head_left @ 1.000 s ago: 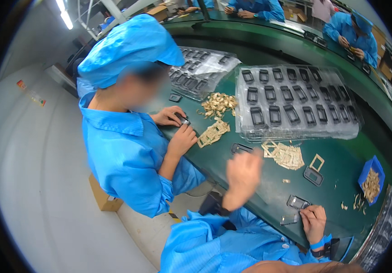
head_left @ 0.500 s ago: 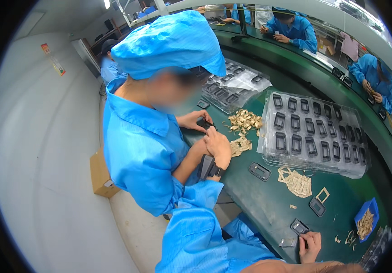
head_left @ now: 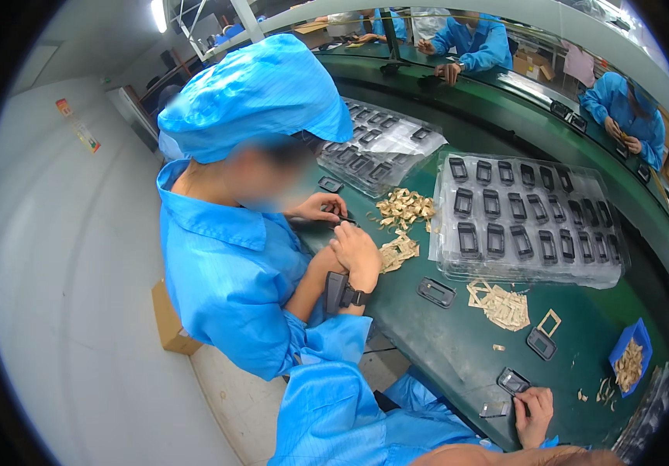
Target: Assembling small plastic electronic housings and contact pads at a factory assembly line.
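Observation:
At the lower right my right hand (head_left: pixel 535 408) pinches the near edge of a small black plastic frame (head_left: pixel 512 380), which has a rectangular window. The frame rests on or just above the green table. Beside it lies a clear rectangular piece (head_left: pixel 493 409). Farther off, another black frame (head_left: pixel 541 343) lies on the table, a tan paper frame (head_left: pixel 550 321) touching or close to it. My left sleeve (head_left: pixel 334 412) shows at the bottom, but my left hand is hidden.
A co-worker (head_left: pixel 226 248) at my left handles a small dark part. Clear trays of black frames (head_left: pixel 528 217) stand on the table (head_left: pixel 428 365). Tan paper pieces lie in piles (head_left: pixel 501 307) and in a blue bin (head_left: pixel 634 349). Other people work across the bench.
The whole view has shifted slightly. My right hand keeps its hold on the black frame, which tilts a little differently. The co-worker's hands have moved slightly around their part.

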Available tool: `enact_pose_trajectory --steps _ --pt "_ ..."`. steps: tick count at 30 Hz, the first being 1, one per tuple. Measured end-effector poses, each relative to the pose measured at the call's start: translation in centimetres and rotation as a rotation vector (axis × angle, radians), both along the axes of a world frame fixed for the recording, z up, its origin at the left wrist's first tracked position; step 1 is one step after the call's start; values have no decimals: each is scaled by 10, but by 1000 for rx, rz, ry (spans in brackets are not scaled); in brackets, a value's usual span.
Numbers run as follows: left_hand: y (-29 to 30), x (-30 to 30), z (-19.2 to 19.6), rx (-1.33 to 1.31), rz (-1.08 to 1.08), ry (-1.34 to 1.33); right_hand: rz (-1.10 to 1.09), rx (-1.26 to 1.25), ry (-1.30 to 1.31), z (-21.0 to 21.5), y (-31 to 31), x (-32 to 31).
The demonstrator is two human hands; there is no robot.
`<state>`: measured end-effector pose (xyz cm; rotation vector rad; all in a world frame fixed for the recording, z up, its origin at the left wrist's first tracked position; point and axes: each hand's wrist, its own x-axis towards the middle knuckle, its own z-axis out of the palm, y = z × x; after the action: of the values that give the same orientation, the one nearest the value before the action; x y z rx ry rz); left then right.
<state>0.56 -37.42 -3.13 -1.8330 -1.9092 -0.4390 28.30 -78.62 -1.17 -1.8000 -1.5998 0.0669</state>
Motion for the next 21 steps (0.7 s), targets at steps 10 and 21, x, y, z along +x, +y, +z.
enact_pose_trajectory --steps 10,21 --pt "-17 -5 11 75 -79 -18 4 -15 51 0 -2 1" --pt "-143 50 43 -309 -969 -594 28 -9 -46 4 3 6"
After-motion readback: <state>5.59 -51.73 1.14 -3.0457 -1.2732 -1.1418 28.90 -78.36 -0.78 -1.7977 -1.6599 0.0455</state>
